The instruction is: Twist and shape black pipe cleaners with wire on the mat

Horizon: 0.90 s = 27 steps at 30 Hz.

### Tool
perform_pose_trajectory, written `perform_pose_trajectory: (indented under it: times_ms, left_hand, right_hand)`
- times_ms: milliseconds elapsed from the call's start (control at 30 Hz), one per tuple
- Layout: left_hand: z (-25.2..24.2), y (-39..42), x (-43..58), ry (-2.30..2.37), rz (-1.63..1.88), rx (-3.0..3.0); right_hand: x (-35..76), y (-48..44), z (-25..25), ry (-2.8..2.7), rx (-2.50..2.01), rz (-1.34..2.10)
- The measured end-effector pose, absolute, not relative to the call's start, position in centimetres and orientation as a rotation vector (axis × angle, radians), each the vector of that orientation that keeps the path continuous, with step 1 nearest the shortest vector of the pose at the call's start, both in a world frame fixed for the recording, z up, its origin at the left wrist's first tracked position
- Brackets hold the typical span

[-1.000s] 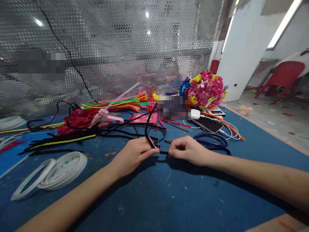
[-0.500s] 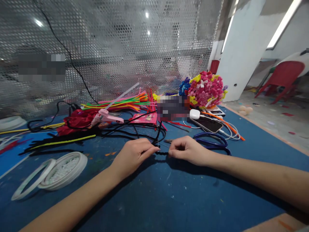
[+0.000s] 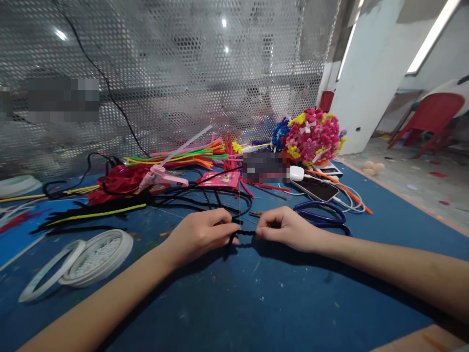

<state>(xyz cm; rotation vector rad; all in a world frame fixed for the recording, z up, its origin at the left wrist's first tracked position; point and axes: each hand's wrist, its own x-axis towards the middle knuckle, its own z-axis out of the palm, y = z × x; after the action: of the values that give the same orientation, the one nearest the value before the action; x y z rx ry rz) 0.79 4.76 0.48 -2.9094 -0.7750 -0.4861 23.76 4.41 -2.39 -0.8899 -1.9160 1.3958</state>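
Between my two hands stretches a short twisted length of black pipe cleaner (image 3: 246, 233), just above the blue tabletop. My left hand (image 3: 203, 234) pinches its left end, where dark strands hang below the fingertips. The other end sits between the thumb and bent fingers of my right hand (image 3: 280, 226). Scissors with dark blue handles (image 3: 322, 215) lie right behind my right hand, their tips partly hidden. Loose black pipe cleaners (image 3: 179, 199) spread over the table beyond my left hand.
A pink glue gun (image 3: 164, 177) rests on red fabric (image 3: 119, 183). At left stands a round white container (image 3: 100, 256) of small white beads. Coloured pipe cleaners (image 3: 205, 152), a phone (image 3: 318, 189) and a pink flower bouquet (image 3: 315, 134) fill the back. A perforated metal panel (image 3: 183, 73) rises behind.
My left fingers have shifted around the black pipe cleaner, and its loose strands, which pointed up and back, now hang below that hand. My right hand has stayed in place.
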Motion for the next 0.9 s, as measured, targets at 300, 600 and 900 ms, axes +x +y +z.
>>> perform_pose_trajectory:
  times_ms: [300,600,900]
  left_hand:
    - [0.3,5.1,1.6,-1.751,-0.864,-2.916]
    - [0.7,4.6,2.3,-2.153,-1.361,-2.830]
    - [0.6,5.4,1.1,-2.214,-1.291,-3.063]
  right_hand:
    - [23.8,4.6,-2.5,-1.898,-0.904,1.402]
    - [23.8,4.5,-2.5,-1.883,-0.911,1.397]
    - [23.9,4.6,-2.6,-1.882,-0.935,1.374]
